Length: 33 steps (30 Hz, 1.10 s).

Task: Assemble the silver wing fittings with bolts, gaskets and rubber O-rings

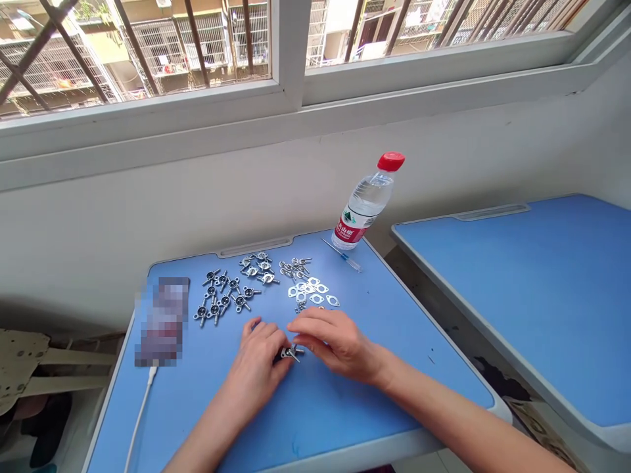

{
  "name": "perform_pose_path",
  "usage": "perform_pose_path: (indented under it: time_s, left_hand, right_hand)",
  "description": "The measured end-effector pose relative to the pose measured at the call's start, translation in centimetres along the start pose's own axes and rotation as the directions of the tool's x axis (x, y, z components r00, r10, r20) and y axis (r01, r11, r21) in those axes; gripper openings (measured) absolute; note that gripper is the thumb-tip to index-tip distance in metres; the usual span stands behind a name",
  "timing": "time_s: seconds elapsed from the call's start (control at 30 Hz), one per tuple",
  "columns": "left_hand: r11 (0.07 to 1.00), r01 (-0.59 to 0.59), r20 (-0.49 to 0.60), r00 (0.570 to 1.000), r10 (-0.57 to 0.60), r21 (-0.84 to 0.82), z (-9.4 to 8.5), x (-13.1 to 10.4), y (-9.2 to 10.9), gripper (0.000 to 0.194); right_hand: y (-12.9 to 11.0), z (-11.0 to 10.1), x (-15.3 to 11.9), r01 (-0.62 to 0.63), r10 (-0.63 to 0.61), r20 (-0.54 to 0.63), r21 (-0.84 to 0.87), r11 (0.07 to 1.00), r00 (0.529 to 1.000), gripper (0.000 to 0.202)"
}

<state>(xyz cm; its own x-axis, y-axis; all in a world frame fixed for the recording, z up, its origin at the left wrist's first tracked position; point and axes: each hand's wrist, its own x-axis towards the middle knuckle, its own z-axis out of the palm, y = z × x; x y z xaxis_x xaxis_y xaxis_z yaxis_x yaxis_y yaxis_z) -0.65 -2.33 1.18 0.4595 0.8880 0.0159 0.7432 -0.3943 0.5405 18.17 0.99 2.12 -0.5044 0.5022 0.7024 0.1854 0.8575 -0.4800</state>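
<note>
My left hand point(260, 351) rests near the desk's front half, its thumb and fingers closed on a small metal fitting point(290, 353) with a dark body and a thin pin sticking out. Close on its right is my right hand point(335, 338), fingers curled and thumb bent toward the fitting's top. Whatever lies between those fingertips is too small to make out. Just beyond the hands lie flat oval metal plates point(316, 299) with holes, and tiny metal bits point(300, 306). Further left are several dark-centred metal fittings point(225, 301) and a group with plates on them point(252, 271).
Small metal pieces with stems point(294, 266) lie in a pile on the blue desk point(384, 394). A screwdriver point(342, 255) lies by a water bottle point(365, 207) at the back. On the left is a blurred phone point(165, 322) with a white cable point(140, 417). A second desk point(532, 282) stands right.
</note>
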Motion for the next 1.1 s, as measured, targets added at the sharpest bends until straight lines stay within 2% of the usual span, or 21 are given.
perform_pose_path:
  time_s: [0.13, 0.37, 0.53, 0.63, 0.8, 0.9, 1.0, 1.1]
  left_hand:
    - [1.0, -0.014, -0.025, 1.0, 0.014, -0.006, 0.04, -0.01, -0.04, 0.017]
    - [1.0, 0.004, 0.015, 1.0, -0.004, 0.01, -0.07, 0.1, 0.05, 0.017]
    - [1.0, 0.003, 0.008, 1.0, -0.003, 0.005, 0.11, 0.05, -0.12, 0.017]
    - [1.0, 0.003, 0.011, 1.0, -0.003, 0.0, 0.07, 0.03, -0.07, 0.017]
    - [1.0, -0.005, 0.018, 1.0, 0.004, 0.008, -0.08, 0.07, 0.06, 0.015]
    - [1.0, -0.005, 0.015, 1.0, 0.005, 0.006, -0.12, 0.06, 0.05, 0.015]
    - [1.0, -0.01, 0.009, 1.0, 0.01, 0.002, -0.13, 0.03, 0.01, 0.015]
    - [1.0, -0.018, 0.005, 1.0, 0.018, 0.008, -0.16, 0.01, 0.05, 0.014]
  right_hand:
    - [-0.34, -0.57, 0.33, -0.054, 0.048, 0.076, 0.074, 0.996, 0.996, 0.03]
    - [-0.14, 0.1, -0.11, -0.053, 0.053, -0.005, 0.02, 0.998, 0.999, 0.011]
    - [-0.22, -0.39, -0.24, -0.093, 0.09, 0.045, 0.067, 0.993, 0.995, 0.022]
    - [-0.17, -0.24, -0.38, -0.058, 0.056, 0.028, 0.066, 0.996, 0.998, 0.029]
    - [0.12, 0.19, -0.46, -0.03, 0.027, -0.065, -0.048, 0.998, 0.998, 0.013]
    - [-0.05, -0.21, -0.35, -0.03, 0.029, -0.025, -0.067, 0.997, 0.999, 0.021]
    - [-0.34, -0.69, -0.33, -0.04, 0.04, 0.013, -0.012, 0.999, 0.999, 0.027]
    - [-0.41, -0.74, -0.45, -0.037, 0.038, -0.025, 0.017, 0.999, 0.999, 0.026]
